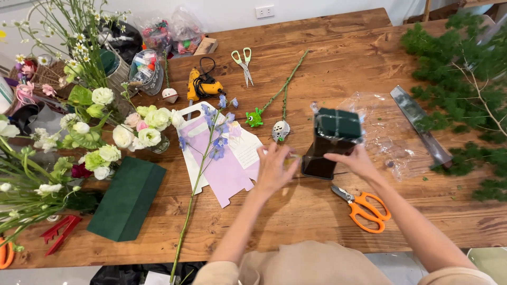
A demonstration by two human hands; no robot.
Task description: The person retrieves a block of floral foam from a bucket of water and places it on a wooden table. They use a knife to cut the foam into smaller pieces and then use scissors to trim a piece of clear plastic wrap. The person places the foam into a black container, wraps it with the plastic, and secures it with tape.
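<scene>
Centre of the frame, on the wooden table (317, 211): a dark box-shaped container (323, 155) stands upright with a block of green floral foam (339, 123) seated in its top, the foam partly wrapped in clear film. Judged from this, the foam is already in the container; no stems are in it yet, so the arranging looks not begun. A long blue-flowered stem (206, 153) lies loose over a flat lilac and white paper bag (222, 163) left of centre, and a second foam brick (127, 198) lies uncut at lower left. Right hand (356, 161) rests against the container's lower right side, fingers lightly curled on its wall, forearm coming in from the lower right. Left hand (274, 169) is just beside the container's left face, palm down, fingers spread; cannot tell whether it touches. Orange scissors (364, 208) lie below the right wrist, untouched. Crumpled clear wrap (393, 134) lies to the right.
</scene>
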